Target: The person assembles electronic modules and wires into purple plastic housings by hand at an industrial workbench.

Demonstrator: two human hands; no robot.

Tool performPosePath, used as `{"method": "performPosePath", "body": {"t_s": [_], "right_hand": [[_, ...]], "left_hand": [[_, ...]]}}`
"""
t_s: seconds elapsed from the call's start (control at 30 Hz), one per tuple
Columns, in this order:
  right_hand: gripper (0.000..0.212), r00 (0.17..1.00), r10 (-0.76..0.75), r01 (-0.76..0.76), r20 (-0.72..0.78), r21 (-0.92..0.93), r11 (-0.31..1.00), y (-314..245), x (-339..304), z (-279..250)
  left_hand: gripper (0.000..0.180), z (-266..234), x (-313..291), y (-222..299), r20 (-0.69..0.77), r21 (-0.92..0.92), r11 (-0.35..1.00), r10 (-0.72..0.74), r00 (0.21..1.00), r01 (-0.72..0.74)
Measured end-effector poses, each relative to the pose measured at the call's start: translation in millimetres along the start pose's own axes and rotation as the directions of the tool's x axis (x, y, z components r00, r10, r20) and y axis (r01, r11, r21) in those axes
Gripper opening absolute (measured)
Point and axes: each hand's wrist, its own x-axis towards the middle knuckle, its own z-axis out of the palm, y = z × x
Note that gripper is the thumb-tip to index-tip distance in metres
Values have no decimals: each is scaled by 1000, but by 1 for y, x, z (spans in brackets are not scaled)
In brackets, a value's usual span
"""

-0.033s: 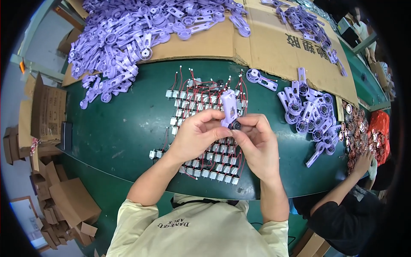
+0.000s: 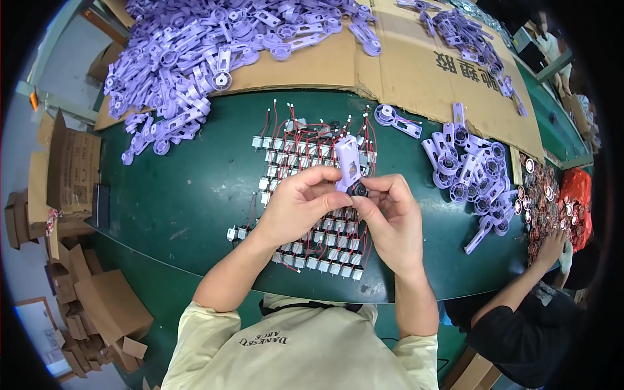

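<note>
bench: just a green table [image 2: 175,188] | middle: rows of little silver motors [image 2: 289,160] with red wires | far side: flattened cardboard [image 2: 396,68], purple heap [image 2: 185,62] spilling past its near edge onto the green | right of the motors: one loose purple piece [image 2: 385,116], then a purple pile [image 2: 478,170] | far right: bunch of coppery rings [image 2: 538,195]

Lilac housing [image 2: 348,152], black round part [image 2: 359,189], silver motors [image 2: 324,266], red wires [image 2: 275,116], green tabletop [image 2: 169,195]

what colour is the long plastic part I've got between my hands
The plastic part is light purple, best seen in the head view.
</note>
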Motion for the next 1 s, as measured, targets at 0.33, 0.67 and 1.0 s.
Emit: {"method": "performPosePath", "body": {"t_s": [0.33,0.67,1.0], "right_hand": [[24,996,-68,57,-57,-178,982,-7,2,8],[28,1000,11,-10,7,-112,994,-1,-2,7],[21,953,294,-300,74,379,875,-7,6,-1]], "left_hand": [[38,7,1,7,-75,36,998,59,995,-57],[32,6,-1,4,-18,-2,999,-38,999,38],[38,8,-5,5,-22,6,994,-105,994,105]]}}
